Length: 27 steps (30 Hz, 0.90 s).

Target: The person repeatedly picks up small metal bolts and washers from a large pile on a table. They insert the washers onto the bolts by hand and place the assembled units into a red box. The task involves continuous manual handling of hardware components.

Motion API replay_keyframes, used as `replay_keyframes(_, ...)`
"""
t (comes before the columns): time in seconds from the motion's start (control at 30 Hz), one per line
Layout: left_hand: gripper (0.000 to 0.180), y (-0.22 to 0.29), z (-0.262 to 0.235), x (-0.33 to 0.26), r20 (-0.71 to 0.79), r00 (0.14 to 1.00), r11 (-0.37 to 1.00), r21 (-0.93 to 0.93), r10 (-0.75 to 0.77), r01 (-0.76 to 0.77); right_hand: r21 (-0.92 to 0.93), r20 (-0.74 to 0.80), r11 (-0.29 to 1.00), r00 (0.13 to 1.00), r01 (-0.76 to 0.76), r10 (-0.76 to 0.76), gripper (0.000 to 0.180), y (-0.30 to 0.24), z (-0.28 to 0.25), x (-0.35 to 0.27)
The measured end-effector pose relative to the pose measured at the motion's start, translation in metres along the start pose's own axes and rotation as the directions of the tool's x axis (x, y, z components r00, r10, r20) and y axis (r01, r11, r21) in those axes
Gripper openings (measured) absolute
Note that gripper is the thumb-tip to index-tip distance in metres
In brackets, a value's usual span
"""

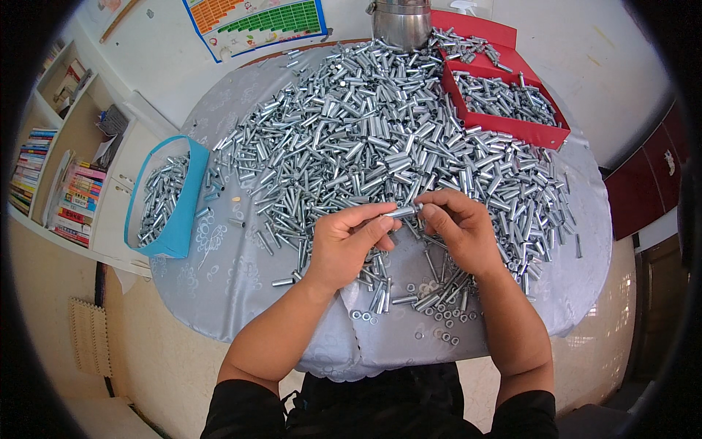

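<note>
Right now both hands are meeting over the near side of a round table (219, 293) draped in a pale grey patterned cloth. The left hand (347, 245) is curling its fingers and thumb around one end of a small metal sleeve (402, 212), keeping it level, while the right hand (457, 227) is pinching at the other end with thumb and forefinger, the remaining fingers folding loosely beneath. Neither hand is spreading open; both are closing on that single piece, which is sitting between the fingertips just above the table. Holding it at both ends like this seems to be steadying so small a part so that something can be fitted onto it, though what is happening at the tip is too small to tell.

A great heap of metal sleeves (365, 132) is covering most of the cloth, lying within easy reach of either hand. Close to the body, small washers and nuts (439, 325) are lying scattered beside a few sleeves, probably kept near because they are hard to find in the heap. On the person's left a blue box (179, 219) is holding more sleeves, tilting toward the table edge; on the far right a red tray (512, 124) is holding another batch. These containers appear to be keeping sorted pieces apart from the loose pile. A metal pot (398, 22) is standing at the far rim.
</note>
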<state>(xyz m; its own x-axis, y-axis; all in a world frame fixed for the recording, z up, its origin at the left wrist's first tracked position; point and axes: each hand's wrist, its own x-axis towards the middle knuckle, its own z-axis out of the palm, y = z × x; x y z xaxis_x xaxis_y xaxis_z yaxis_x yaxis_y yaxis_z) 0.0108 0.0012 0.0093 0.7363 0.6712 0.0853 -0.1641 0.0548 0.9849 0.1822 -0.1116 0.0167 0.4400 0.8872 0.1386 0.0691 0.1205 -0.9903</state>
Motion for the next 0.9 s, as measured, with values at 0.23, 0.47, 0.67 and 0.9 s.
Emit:
replay_keyframes(0.23, 0.024, 0.001, 0.003, -0.002, 0.037, 0.999, 1.000, -0.002, -0.013, 0.013, -0.222, 0.009, 0.943, 0.966, -0.250, 0.258, 0.030, -0.004, -0.009, -0.001)
replay_keyframes(0.47, 0.024, -0.001, 0.002, 0.000, 0.015, 1.000, 1.000, -0.024, 0.004, -0.004, 0.138, -0.061, 0.989, 0.997, 0.049, -0.041, 0.032, 0.004, 0.004, 0.002)
replay_keyframes(0.67, 0.023, 0.001, 0.004, -0.001, 0.019, 1.000, 1.000, -0.009, -0.016, 0.016, -0.011, 0.118, 0.991, 0.984, -0.136, 0.136, 0.020, 0.008, -0.014, 0.002)
replay_keyframes(0.9, 0.023, 0.000, 0.003, 0.001, 0.009, 1.000, 1.000, -0.029, 0.004, -0.003, 0.110, 0.000, 0.992, 0.998, -0.067, 0.068, 0.029, 0.003, 0.004, 0.002)
